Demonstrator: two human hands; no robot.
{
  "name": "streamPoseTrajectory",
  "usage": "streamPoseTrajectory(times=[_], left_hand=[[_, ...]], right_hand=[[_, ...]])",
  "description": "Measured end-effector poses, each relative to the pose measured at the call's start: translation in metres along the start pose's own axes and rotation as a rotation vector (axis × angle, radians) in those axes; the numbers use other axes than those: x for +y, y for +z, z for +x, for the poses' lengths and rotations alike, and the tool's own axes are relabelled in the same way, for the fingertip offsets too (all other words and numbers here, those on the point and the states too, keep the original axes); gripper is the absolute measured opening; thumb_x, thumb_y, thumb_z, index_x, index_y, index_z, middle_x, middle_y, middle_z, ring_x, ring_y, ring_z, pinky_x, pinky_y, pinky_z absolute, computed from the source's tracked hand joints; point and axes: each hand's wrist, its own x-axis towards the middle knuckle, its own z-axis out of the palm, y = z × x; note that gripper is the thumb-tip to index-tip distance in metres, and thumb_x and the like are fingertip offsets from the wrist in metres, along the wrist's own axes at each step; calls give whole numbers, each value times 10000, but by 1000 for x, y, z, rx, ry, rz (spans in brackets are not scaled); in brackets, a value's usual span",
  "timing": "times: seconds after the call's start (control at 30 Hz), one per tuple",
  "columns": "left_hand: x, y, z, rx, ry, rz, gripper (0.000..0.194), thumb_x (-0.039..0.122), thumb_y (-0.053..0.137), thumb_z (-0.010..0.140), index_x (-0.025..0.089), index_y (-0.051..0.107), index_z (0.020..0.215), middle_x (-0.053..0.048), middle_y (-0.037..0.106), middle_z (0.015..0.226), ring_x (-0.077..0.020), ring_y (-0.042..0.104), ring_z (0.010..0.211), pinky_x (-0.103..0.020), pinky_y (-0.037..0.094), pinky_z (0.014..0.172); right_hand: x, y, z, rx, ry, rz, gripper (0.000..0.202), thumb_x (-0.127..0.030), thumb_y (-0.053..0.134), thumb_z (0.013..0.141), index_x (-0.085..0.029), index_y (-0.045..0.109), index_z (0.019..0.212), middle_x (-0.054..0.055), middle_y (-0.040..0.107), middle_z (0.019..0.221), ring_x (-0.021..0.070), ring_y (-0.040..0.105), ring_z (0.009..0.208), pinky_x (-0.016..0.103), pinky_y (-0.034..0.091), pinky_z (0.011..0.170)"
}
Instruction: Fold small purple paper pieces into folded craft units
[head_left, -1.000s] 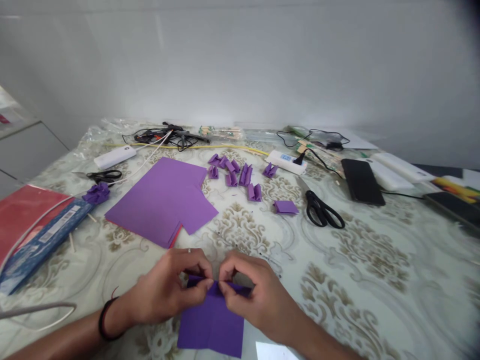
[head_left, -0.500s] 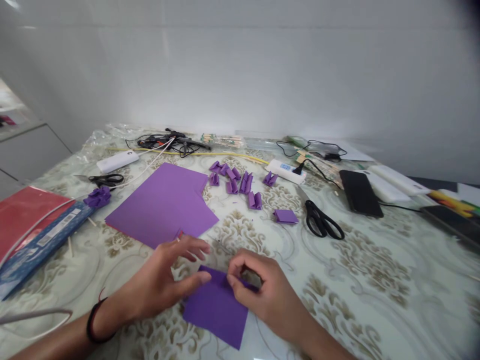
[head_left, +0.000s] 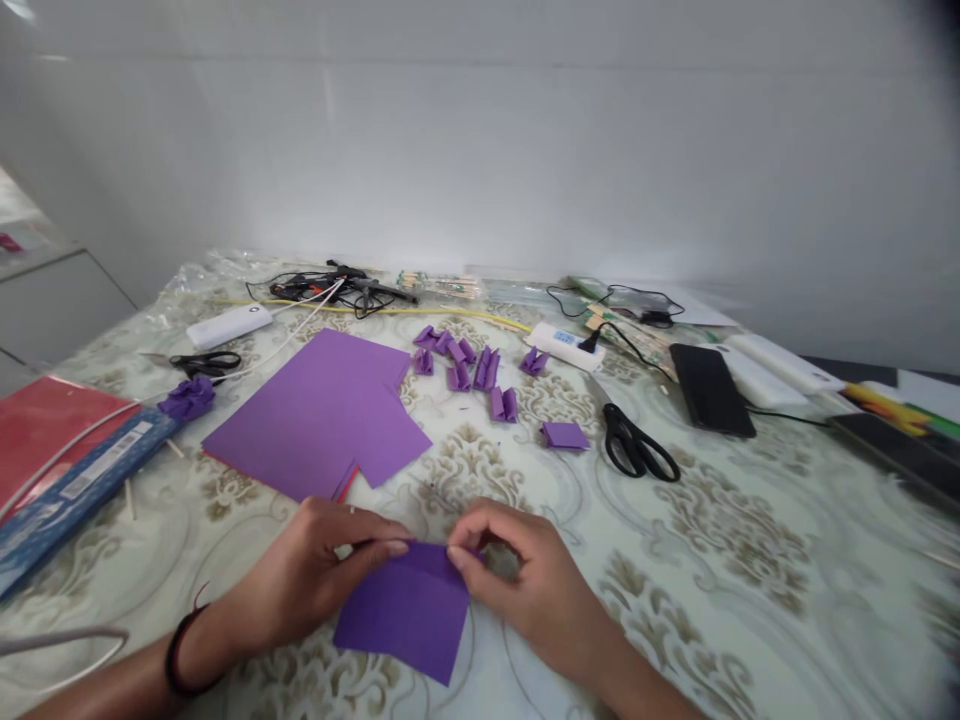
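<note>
Purple paper (head_left: 405, 615), nearly square, is lying at six o'clock from both pinches. Left hand (head_left: 322, 560) and right hand (head_left: 517, 580), equally near, are gripping its far edge, fingertips closed. Larger sheets (head_left: 300, 410) are crowding eleven o'clock, folded pieces (head_left: 487, 368) twelve, scissors (head_left: 637, 445) two.

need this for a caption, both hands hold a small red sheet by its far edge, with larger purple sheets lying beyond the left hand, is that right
Wrong colour: the small sheet is purple, not red, as the head view shows. The rest stands: the left hand and right hand hold its far edge, with larger purple sheets beyond the left hand.
</note>
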Motion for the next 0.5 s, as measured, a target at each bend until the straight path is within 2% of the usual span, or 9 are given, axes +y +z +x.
streamPoseTrajectory(times=[0.2,0.33,0.43,0.5], left_hand=[[-7,-13,6,106,-115,44,224,325,666,1012,212,857,985,-20,869,920,-190,786,774,-222,555,690],[-13,-15,8,189,-256,-2,301,426,635,1012,182,809,980,2,741,717,-138,601,577,-204,409,496],[-14,-11,9,281,-284,-92,265,399,668,986,188,753,1121,44,590,632,-110,461,517,-188,342,455],[-14,-8,10,354,-270,-122,277,357,683,972,201,719,1199,50,564,655,-105,422,522,-185,331,458]], right_hand=[[6,-12,6,71,81,53,127,-282,681,948,-217,703,840,-6,677,750,153,634,682,245,493,642],[10,-15,7,151,118,172,196,-381,639,1007,-215,662,905,6,680,785,154,647,658,253,532,631],[10,-12,4,83,109,217,214,-410,584,1050,-221,673,1097,27,707,871,161,679,695,269,569,666],[9,-8,2,13,119,206,248,-381,583,1051,-237,688,1223,38,715,935,170,696,759,279,587,705]])
